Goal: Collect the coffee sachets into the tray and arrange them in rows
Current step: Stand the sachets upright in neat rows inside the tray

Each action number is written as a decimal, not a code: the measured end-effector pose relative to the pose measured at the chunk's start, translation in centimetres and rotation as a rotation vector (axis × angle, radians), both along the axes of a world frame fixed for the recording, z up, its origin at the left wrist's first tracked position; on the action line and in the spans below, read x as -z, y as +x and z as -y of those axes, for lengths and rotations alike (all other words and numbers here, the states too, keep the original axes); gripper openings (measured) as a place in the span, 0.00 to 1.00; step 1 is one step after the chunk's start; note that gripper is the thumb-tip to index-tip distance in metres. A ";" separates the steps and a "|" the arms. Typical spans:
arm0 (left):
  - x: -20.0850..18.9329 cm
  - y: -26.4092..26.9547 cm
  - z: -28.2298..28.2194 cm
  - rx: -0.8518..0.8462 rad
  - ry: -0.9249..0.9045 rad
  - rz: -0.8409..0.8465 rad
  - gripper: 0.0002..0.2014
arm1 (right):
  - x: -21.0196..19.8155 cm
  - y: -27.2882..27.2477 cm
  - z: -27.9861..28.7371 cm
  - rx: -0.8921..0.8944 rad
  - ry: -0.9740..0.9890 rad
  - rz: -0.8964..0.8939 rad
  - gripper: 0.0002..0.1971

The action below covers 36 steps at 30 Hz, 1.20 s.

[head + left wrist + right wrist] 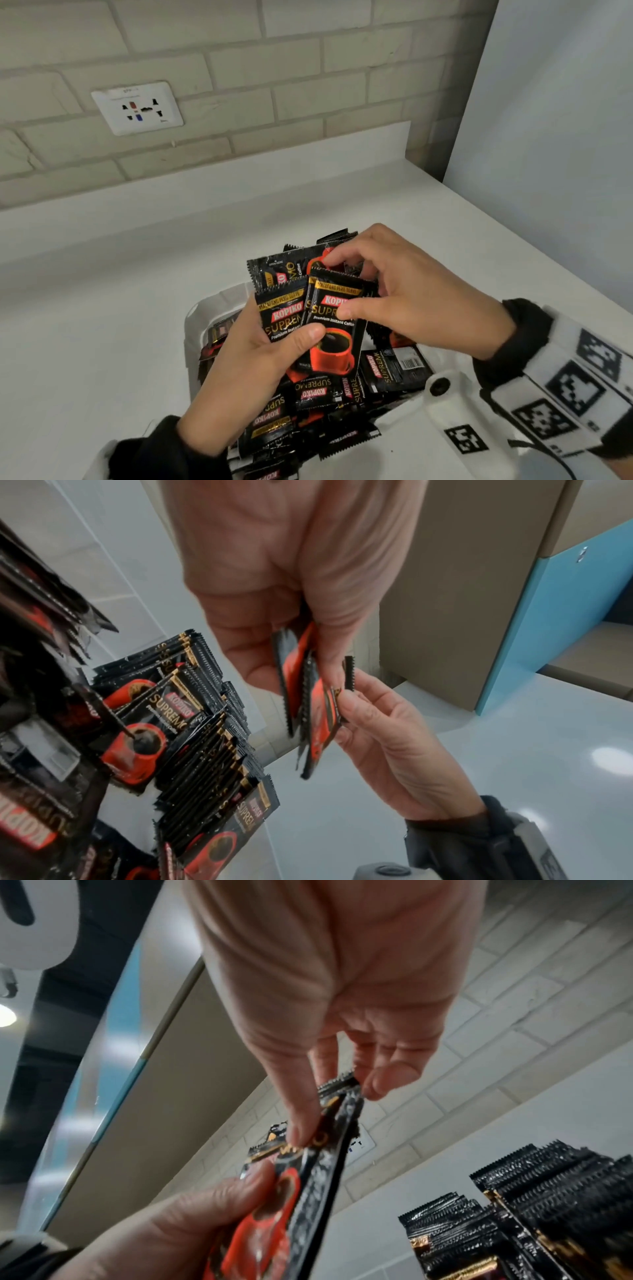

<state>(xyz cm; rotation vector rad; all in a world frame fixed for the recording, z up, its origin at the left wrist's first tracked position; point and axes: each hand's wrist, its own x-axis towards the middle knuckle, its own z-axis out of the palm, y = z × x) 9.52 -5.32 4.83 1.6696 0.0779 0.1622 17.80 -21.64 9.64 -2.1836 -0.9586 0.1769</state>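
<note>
Over the white tray (191,329), both hands hold a small fanned bundle of black Kopiko coffee sachets (334,342). My left hand (291,342) grips the bundle from below, thumb on the front sachet. My right hand (373,291) pinches the front sachet's upper part, thumb on its face and fingers behind its top edge. The left wrist view shows the bundle (308,710) edge-on between both hands. In the right wrist view the bundle (308,1191) hangs under my right thumb. Loose sachets (394,370) lie jumbled in the tray, and upright rows of sachets (205,750) stand packed in it.
The tray sits on a white counter (102,308) against a brick-pattern wall with a power socket (137,108). A white panel (548,137) closes off the right side. A marker-covered wrist band (565,387) is on my right wrist.
</note>
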 end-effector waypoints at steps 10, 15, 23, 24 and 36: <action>-0.2 1.3 1.0 -0.215 -0.014 0.015 0.22 | -0.7 3.1 0.1 -0.080 -0.135 -0.161 0.09; -0.8 2.1 -1.0 -0.399 -0.053 0.087 0.21 | -2.1 5.7 -0.3 -0.126 -0.177 -0.115 0.10; -1.1 1.3 -4.9 -0.474 -0.048 0.142 0.29 | -1.0 6.5 -4.3 -0.393 -0.761 0.295 0.14; -1.0 1.1 -4.9 -0.464 -0.040 0.136 0.28 | -0.3 6.2 -5.0 -0.428 -0.809 0.332 0.13; -0.9 -0.2 -5.6 -0.407 -0.049 0.156 0.23 | 3.0 4.3 -8.1 -0.484 -0.953 0.328 0.08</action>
